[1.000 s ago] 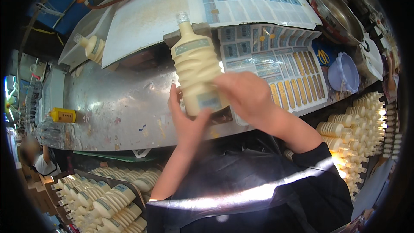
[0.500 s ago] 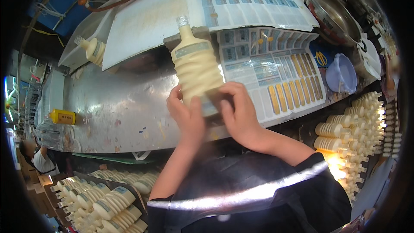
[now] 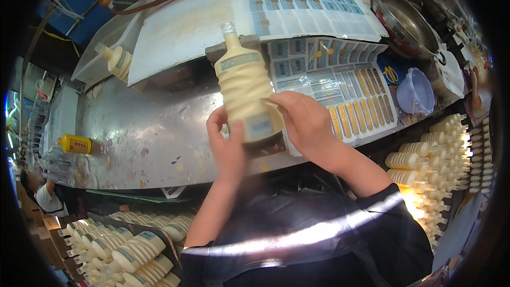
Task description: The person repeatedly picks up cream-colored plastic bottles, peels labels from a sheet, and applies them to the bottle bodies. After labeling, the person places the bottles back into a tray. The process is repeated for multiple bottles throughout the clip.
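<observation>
A cream bottle (image 3: 244,87) with a wavy ribbed body and a clear-wrapped neck lies on the bench, its neck pointing away from me. It bears a grey-blue label (image 3: 241,62) near the shoulder and another label (image 3: 260,126) near its base. My left hand (image 3: 226,135) grips the bottle's lower left side, the thumb on its front. My right hand (image 3: 305,119) is closed in a pinch at the lower right side, on a thin flat piece (image 3: 270,102) whose kind is mostly hidden by the fingers. A dark block (image 3: 215,52) sits behind the bottle's shoulder.
Sheets of blue and gold labels (image 3: 350,117) lie right of the bottle, below a white board (image 3: 186,21). A lilac bucket (image 3: 415,93) and metal pan (image 3: 409,21) stand further right. Another bottle (image 3: 118,62) and a yellow container (image 3: 75,143) are left. Many bottles (image 3: 127,255) fill racks below.
My right hand has turned and closed into a pinch at the bottle's side, uncovering the label near the base. My left hand still holds the bottle, which has barely shifted.
</observation>
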